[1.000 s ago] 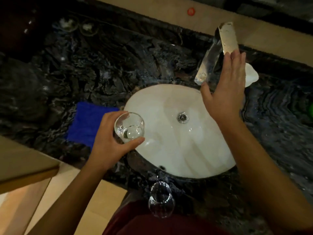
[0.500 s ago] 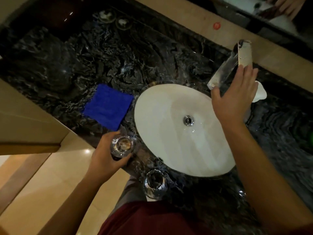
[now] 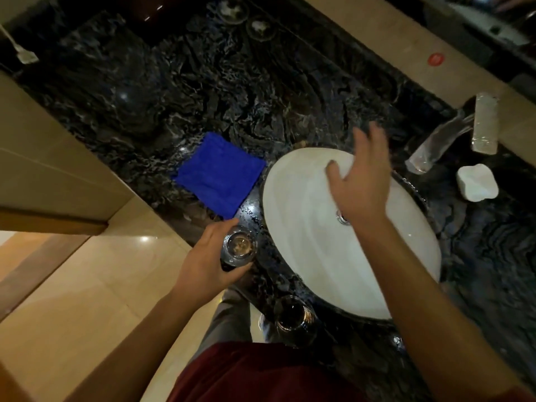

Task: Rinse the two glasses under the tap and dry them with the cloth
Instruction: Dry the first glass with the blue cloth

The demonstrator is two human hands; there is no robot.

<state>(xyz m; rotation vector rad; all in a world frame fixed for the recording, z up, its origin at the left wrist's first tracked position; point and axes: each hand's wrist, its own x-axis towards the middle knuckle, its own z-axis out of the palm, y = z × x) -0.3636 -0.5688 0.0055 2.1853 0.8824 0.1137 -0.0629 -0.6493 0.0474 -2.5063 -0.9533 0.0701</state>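
Note:
My left hand (image 3: 206, 262) grips a clear glass (image 3: 239, 246) upright at the dark marble counter's front edge, left of the white oval basin (image 3: 304, 256). A second clear glass (image 3: 294, 319) stands alone on the counter near the front, below the basin. A blue cloth (image 3: 219, 175) lies flat on the counter just beyond the held glass. My right hand (image 3: 361, 181) hovers over the basin with fingers spread, holding nothing, to the left of the chrome tap (image 3: 452, 134). No water runs from the spout.
A white soap dish (image 3: 477, 182) sits right of the basin under the tap. Two small round dishes (image 3: 246, 15) stand at the counter's far back. Beige wall and tiled floor lie to the left, past the counter's edge.
My right hand left the tap lever and came back over the basin. My left hand carried the glass from the basin's rim to the counter's front edge near the cloth.

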